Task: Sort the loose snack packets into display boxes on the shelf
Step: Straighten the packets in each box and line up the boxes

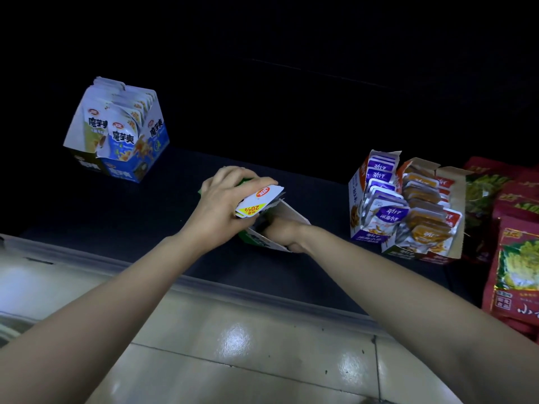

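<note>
A small green and white display box (pixel 287 212) stands on the dark shelf (pixel 163 205) at the middle. My left hand (pixel 223 199) grips a stack of white snack packets (pixel 259 201) with a yellow 20% label, held just above the box's open top. My right hand (pixel 284 233) reaches down into the box; its fingers are hidden inside, so whether they hold anything cannot be seen.
A blue and white display box (pixel 122 135) full of upright packets stands at the far left. Two filled boxes, purple (pixel 376 205) and orange (pixel 428 217), stand at the right, beside red snack bags (pixel 516 252). The shelf's front rail (pixel 204 284) runs below my arms.
</note>
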